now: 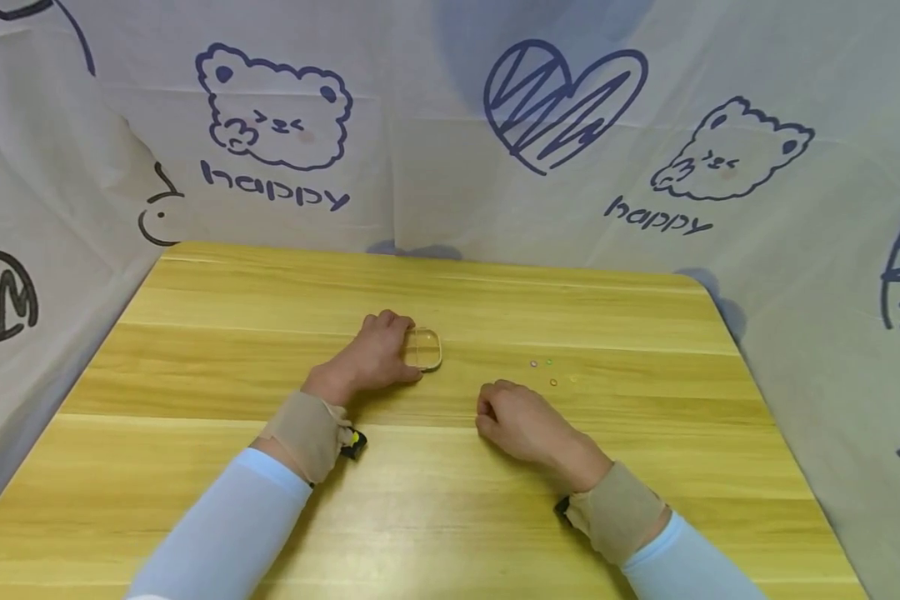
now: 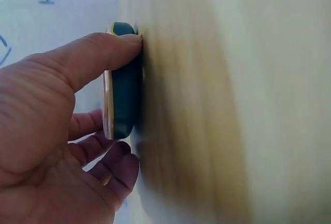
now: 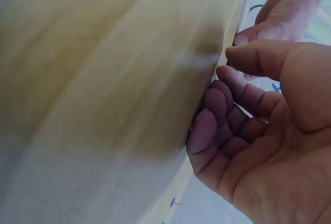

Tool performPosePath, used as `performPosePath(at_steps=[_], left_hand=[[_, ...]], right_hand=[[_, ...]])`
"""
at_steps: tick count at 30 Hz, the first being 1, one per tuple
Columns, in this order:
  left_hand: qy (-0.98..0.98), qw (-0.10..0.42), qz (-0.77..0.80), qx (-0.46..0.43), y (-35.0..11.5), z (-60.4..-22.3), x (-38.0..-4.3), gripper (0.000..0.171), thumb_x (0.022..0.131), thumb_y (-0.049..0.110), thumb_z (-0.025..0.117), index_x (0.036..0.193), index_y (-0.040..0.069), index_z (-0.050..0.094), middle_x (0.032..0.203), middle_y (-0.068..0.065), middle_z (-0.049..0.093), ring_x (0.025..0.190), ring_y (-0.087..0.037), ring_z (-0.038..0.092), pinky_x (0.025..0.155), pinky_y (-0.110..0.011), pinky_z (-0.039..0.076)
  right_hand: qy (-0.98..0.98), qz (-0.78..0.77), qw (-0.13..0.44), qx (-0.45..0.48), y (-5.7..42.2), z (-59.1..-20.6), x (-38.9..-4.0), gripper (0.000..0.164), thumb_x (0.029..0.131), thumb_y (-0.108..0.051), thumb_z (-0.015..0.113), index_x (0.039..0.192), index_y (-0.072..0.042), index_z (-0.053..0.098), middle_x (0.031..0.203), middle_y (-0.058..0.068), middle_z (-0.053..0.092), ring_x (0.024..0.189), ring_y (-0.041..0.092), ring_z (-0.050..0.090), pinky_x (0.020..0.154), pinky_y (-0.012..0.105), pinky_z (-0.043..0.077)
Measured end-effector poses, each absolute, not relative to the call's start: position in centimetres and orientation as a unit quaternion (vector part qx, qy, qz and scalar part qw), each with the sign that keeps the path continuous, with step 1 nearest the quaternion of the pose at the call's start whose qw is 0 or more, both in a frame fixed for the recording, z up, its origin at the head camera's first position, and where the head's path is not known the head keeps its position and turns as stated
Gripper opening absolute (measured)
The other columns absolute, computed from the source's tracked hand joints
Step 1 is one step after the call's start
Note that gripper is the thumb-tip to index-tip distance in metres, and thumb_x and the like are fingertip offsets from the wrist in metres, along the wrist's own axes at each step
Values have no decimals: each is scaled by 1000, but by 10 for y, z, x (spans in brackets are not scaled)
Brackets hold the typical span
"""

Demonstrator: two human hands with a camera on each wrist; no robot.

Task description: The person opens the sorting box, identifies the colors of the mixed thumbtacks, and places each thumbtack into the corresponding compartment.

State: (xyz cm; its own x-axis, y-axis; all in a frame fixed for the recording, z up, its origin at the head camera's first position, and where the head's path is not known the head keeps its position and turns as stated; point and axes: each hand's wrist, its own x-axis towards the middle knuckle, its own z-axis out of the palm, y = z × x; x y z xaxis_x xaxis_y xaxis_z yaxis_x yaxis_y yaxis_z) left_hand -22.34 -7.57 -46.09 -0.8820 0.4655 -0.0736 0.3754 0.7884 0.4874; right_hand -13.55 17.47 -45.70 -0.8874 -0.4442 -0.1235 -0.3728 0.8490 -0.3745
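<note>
My left hand [image 1: 372,351] grips a small flat box [image 1: 430,351] on the table, thumb on its near side and fingers round the far side. From the left wrist, the box shows a dark green side and a pale rim; from above, thin divider lines cross its inside. To the right, my right hand [image 1: 523,419] rests low at the table with loosely bent fingers. In the right wrist view a small gap shows between its thumb and index fingertip, and nothing is seen held. Beyond it lie several tiny coloured pieces; a purple one [image 3: 173,202] has a thin pin.
The wood-grain table [image 1: 435,517] carries the tiny pieces, among them an orange one [image 1: 553,382] and a green one [image 1: 549,362], right of the box. A white cloth [image 1: 420,158] with drawn bears and hearts hangs behind the table's far edge and at both sides.
</note>
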Motion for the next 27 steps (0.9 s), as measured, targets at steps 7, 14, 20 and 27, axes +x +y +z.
performPosePath(at_steps=[7, 14, 20, 27], left_hand=[[939, 80, 218, 253, -66, -460, -206, 77, 74, 38, 79, 133, 2, 47, 128, -17, 50, 111, -36, 41, 97, -48, 40], [936, 74, 208, 273, -54, -462, -187, 78, 76, 43, 77, 136, 5, 46, 129, -14, 51, 113, -34, 43, 98, -50, 39], [932, 66, 221, 280, -43, -463, -177, 77, 77, 42, 77, 137, 4, 47, 128, -15, 52, 109, -32, 44, 95, -49, 41], [922, 90, 237, 293, -42, -464, -178, 80, 81, 39, 75, 143, 3, 39, 134, -15, 47, 115, -31, 43, 98, -45, 42]], right_hand=[[953, -181, 102, -221, 172, -457, -137, 11, 91, -22, 58, 80, -22, 56, 78, -5, 54, 70, 13, 50, 64, 31, 43], [954, -181, 110, -210, 173, -454, -137, 10, 91, -23, 58, 81, -23, 57, 78, -6, 54, 70, 12, 49, 64, 31, 42], [955, -196, 113, -194, 177, -448, -140, 19, 88, -30, 66, 94, -15, 55, 87, 0, 52, 72, 16, 50, 64, 32, 44], [959, -160, 85, -218, 167, -443, -152, 84, 81, -47, 74, 142, -3, 37, 133, 17, 44, 103, 26, 55, 82, 41, 52]])
